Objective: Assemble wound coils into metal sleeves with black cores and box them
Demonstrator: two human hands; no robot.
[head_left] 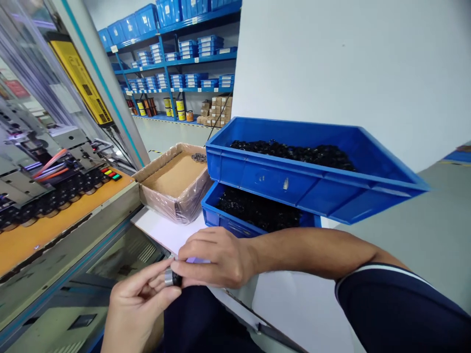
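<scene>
A small cylindrical part (172,278), silver on its left side and black on its right, is held between both hands. My left hand (142,299) grips it with thumb and fingers from the left and below. My right hand (215,257) reaches in from the right, its fingertips pressed on the part's top and right side. Behind the hands stands a blue bin (239,226) with many small black pieces. A larger blue bin (287,184), also holding black pieces, rests above it.
A plastic-lined cardboard box (191,196) with a few small parts stands behind the hands. At left is a machine with an orange work surface (88,203) and a row of black parts. Blue shelving (198,61) with bins stands at the back.
</scene>
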